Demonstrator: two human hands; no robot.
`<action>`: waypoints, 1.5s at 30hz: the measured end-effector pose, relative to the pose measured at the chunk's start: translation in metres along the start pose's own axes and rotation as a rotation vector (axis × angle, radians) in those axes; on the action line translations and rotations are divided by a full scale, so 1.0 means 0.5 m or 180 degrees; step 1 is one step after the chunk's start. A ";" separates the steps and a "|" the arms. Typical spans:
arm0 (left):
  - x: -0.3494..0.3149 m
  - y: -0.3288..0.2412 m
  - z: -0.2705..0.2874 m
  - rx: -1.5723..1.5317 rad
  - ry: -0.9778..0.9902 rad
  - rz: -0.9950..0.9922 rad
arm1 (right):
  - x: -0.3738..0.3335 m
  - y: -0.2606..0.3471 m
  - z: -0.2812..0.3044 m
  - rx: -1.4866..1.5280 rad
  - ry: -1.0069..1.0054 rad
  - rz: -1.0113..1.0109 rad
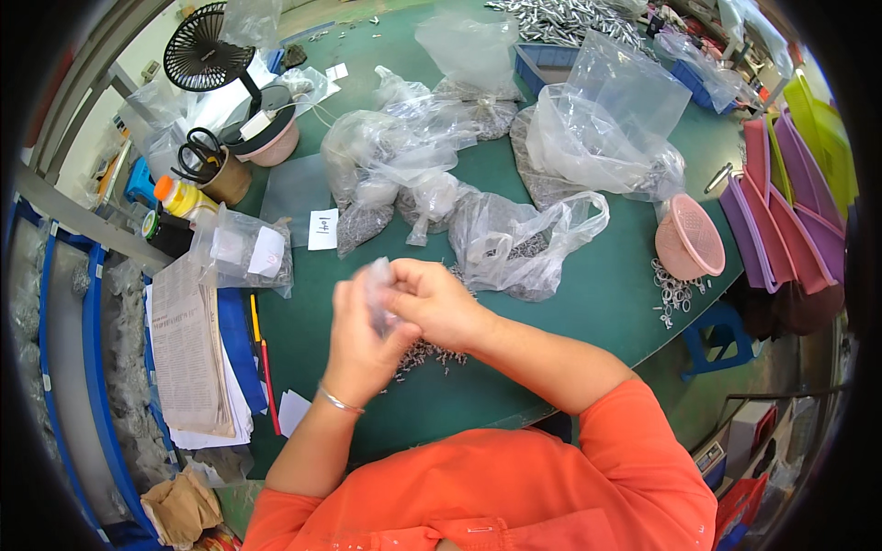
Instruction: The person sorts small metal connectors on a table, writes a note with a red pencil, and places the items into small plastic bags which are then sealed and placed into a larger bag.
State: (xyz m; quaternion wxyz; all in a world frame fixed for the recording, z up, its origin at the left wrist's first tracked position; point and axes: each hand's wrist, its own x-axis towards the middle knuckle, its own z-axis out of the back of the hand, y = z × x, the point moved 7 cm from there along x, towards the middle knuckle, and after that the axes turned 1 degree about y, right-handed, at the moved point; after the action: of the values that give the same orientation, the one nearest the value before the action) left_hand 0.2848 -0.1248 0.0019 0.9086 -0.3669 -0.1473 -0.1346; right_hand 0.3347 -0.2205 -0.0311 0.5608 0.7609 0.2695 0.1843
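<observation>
Above the green table (588, 321), both hands are together on a small clear plastic bag (378, 275). My left hand (354, 335) has its fingers closed around the bag from the left. From the right, my right hand (436, 298) grips the bag's side with fingers curled. What the bag contains is mostly hidden by the fingers. Under and behind my hands lies a pile of small metal parts (424, 356), partly covered by them. Just beyond the right hand sits a clear plastic carrier bag (514, 243) of small grey parts.
Several bags of parts (395, 147) stand farther back. A pink basket (689, 239) is at the right, beside loose metal rings (672, 292). At left are newspapers (188, 344), a red pencil (269, 386), a cup with scissors (225, 174) and a black fan (209, 55).
</observation>
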 end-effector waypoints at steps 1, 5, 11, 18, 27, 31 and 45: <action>-0.007 -0.006 -0.004 -0.0237 -0.0170 0.0084 | 0.008 0.004 -0.002 -0.0038 0.0001 0.0101; -0.031 0.040 0.002 -0.0753 -0.0028 0.0669 | 0.033 0.060 0.057 -0.0595 0.0326 0.0221; -0.112 0.171 0.014 -0.3187 -0.1049 0.2208 | 0.180 0.117 0.517 -0.2376 -0.2481 0.0741; -0.137 0.160 0.042 -0.4217 -0.2418 0.2367 | 0.300 0.108 0.598 -0.3560 -0.2571 0.0195; -0.152 0.167 0.005 -0.4885 -0.1657 0.2378 | 0.353 0.122 0.608 -0.4329 -0.2389 -0.0387; -0.150 0.156 -0.019 -0.4862 -0.1461 0.2537 | 0.373 0.129 0.628 -0.4604 -0.2224 -0.0385; -0.147 0.150 -0.027 -0.5129 -0.0941 0.2778 | 0.300 0.220 0.616 -0.3139 -0.2643 0.0421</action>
State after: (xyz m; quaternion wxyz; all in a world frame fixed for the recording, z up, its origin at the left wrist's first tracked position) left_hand 0.2457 -0.0720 -0.0815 0.3215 -0.9239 0.0275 0.2057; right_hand 0.6544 -0.3850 -0.0231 0.8894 0.4370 -0.1336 0.0110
